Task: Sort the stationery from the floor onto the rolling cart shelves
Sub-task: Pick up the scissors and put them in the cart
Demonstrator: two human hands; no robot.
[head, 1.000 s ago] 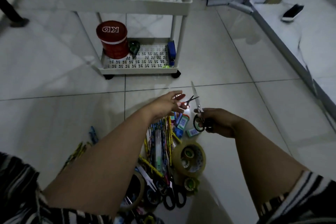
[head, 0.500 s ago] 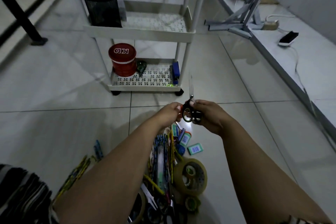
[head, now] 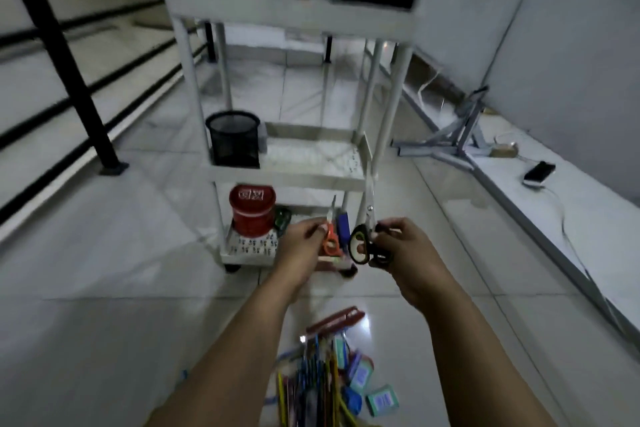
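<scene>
Head view: black-handled scissors [head: 367,236] held by the right hand [head: 403,251], fingers curled round the handle loops, blades closed and pointing up and away from the fingertips. Long axis near vertical; the tip reaches the front rim of the cart's middle shelf [head: 284,180]. Left hand [head: 304,246] pinches a smaller orange-handled pair [head: 330,239], its thin blade also upright. The two hands sit side by side, close but apart.

Both pairs are in the air in front of the rolling cart [head: 291,15], over the floor. The mesh pen cup [head: 232,139] stands on the middle shelf, up and to the left of both sets of fingers; the left hand is the nearer one to it. Bottom shelf, with the red tin [head: 252,210], lies just beyond the left fingers.

Judgement: the blades already point shelf-ward, so a forward, slightly upward reach would place either pair; for the cup, blades would need tipping downward first.

Both forearms extended, wrists about level. Remaining pencils and small packs [head: 332,378] lie on the floor below the wrists, toward the body.
</scene>
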